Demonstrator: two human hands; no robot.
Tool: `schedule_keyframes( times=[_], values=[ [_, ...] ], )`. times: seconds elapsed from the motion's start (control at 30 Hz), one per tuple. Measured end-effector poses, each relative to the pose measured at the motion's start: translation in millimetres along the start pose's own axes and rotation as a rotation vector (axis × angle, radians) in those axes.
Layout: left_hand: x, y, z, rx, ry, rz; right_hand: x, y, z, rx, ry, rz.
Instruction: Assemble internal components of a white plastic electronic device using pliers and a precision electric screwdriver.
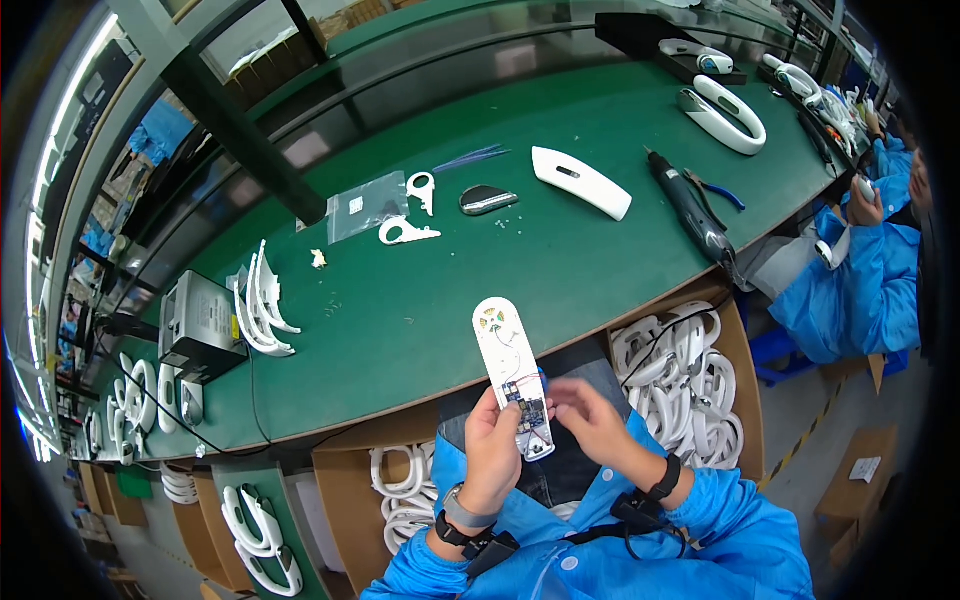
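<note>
My left hand (492, 446) is closed around the lower part of a long white plastic housing (497, 345) with a rounded top, its thumb lying on the inner side. Fitted in the housing's lower half is a dark blue circuit board (531, 408), with thin red and dark wires running from it. A round part with several coloured openings shows near the top end. My right hand (597, 425) is at the board's right edge, fingers bent and blurred by motion. Next to those fingertips a small blue piece (543, 380) shows behind the housing; whether they grip anything is unclear.
On the green bench (400, 320) lie a curved white cover (580, 183), a dark electric screwdriver (690, 207), blue-handled pliers (715, 193), a plastic bag (368, 207) and a grey box (200, 325). A carton (748, 400) holds white loop-shaped parts. At right, a co-worker in blue (850, 290).
</note>
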State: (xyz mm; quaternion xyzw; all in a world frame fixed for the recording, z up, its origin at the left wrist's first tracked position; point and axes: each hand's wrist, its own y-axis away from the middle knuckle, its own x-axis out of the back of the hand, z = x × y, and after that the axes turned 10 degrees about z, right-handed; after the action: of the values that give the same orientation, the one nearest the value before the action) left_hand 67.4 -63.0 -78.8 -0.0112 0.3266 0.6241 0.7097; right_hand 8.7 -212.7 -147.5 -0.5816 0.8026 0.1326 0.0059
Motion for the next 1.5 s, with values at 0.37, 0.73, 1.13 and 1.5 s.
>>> schedule_keyframes(
  times=[0.37,0.73,1.13,1.5],
  values=[
    [9.0,-17.1,15.5,-0.061,-0.165,-0.059,-10.0,15.9,-41.1,0.097,0.236,-0.221],
    [28.8,-12.1,11.2,-0.154,-0.376,-0.036,-20.0,-12.3,-42.8,-0.023,0.092,-0.205],
    [48.8,-4.6,-12.3,-0.437,-0.806,-0.047,-22.4,-26.5,-36.5,0.113,0.007,-0.139],
    [51.4,-6.5,-5.0,-0.478,-0.857,-0.086,17.6,-7.9,-90.4,0.624,0.555,0.163]
  ],
)
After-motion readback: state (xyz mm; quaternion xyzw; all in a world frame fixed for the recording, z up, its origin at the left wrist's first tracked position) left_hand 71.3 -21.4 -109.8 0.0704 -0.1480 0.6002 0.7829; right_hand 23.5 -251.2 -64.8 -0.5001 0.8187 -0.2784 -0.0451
